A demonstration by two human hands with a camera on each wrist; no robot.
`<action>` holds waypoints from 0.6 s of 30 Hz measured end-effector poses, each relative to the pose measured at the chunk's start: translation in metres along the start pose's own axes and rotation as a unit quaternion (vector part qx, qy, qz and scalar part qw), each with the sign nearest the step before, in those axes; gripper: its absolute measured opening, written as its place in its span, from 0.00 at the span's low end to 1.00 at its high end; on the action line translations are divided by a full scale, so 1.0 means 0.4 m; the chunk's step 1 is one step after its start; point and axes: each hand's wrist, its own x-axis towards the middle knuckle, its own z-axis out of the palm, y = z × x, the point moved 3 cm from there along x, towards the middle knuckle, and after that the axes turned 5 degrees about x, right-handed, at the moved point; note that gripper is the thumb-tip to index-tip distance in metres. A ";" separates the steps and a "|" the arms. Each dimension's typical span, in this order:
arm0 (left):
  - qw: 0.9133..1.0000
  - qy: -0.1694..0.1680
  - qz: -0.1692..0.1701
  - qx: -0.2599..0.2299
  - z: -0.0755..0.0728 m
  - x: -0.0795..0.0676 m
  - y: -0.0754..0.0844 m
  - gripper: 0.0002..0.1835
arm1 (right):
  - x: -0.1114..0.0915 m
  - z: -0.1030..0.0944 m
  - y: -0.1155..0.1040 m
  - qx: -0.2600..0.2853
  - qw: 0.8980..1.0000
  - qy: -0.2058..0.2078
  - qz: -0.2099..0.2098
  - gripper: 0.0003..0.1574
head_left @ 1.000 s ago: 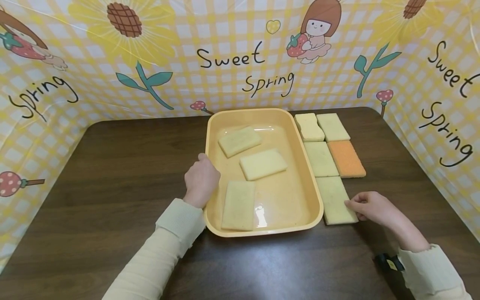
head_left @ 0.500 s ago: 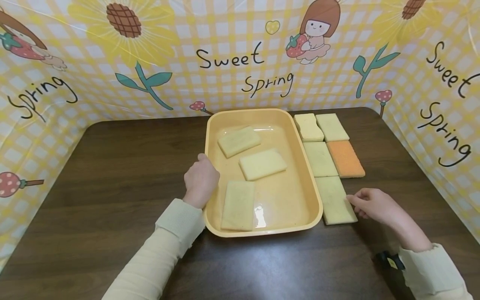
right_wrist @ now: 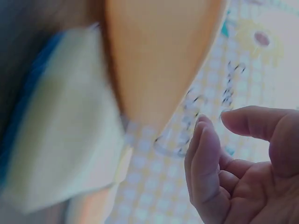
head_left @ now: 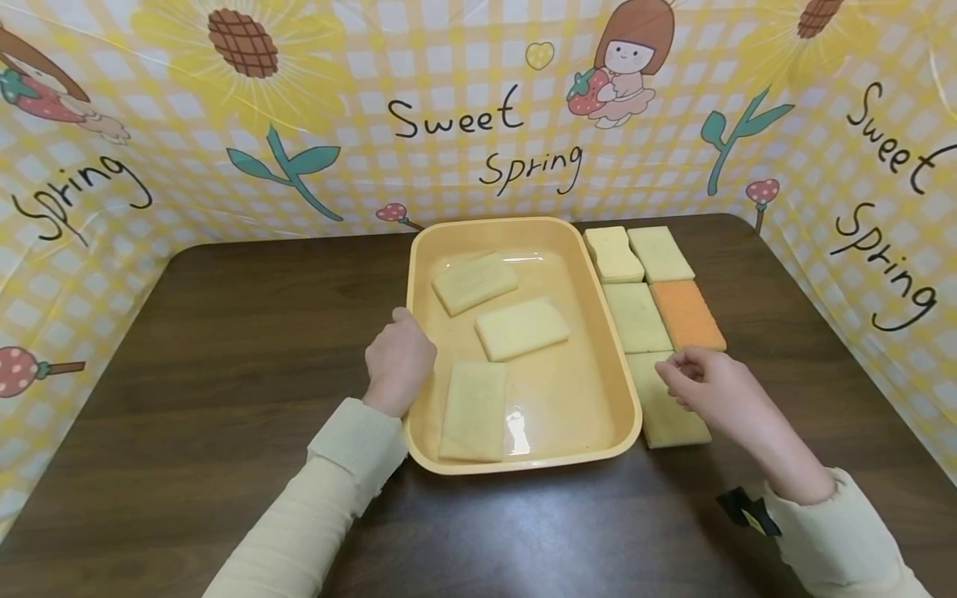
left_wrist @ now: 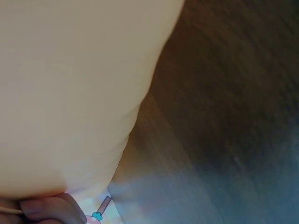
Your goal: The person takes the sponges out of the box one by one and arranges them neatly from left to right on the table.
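My left hand (head_left: 399, 363) grips the left rim of the pale yellow tray (head_left: 568, 399); in the left wrist view its curled fingers (left_wrist: 51, 211) hold the rim's edge. My right hand (head_left: 718, 390) hovers over the nearest sponge (head_left: 673, 428) to the right of the tray and partly hides it. Thumb and forefinger stand apart with nothing between them, as the right wrist view of the right hand (right_wrist: 247, 172) confirms. That view also shows a pale sponge (right_wrist: 70, 121) with a blue underside. Inside the tray lie an upper sponge (head_left: 475, 283), a middle sponge (head_left: 522, 329) and a lower sponge (head_left: 474, 411).
Beside the tray's right wall lie a wavy-edged sponge (head_left: 614, 254), two more pale sponges and an orange sponge (head_left: 688, 316), close together. The dark wooden table (head_left: 247, 332) is bordered by a printed yellow-check cloth (head_left: 359, 178) at the back and sides.
My right hand has left the nearest sponge's right edge and moved up and left over it, thumb and forefinger parting. My left hand stays on the tray rim.
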 end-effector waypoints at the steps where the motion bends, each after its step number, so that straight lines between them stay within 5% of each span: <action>1: 1.000 0.000 0.000 0.001 0.000 0.000 0.000 0.08 | -0.002 0.005 -0.016 0.006 1.000 0.001 -0.007 0.25; 11: 1.000 -0.001 -0.003 0.006 0.001 0.001 -0.002 0.08 | 0.001 0.075 -0.150 -0.003 0.996 0.017 -0.091 0.13; 18: 1.000 -0.002 -0.003 0.005 0.004 0.003 -0.001 0.08 | 0.016 0.144 -0.201 -0.001 0.993 -0.008 -0.121 0.12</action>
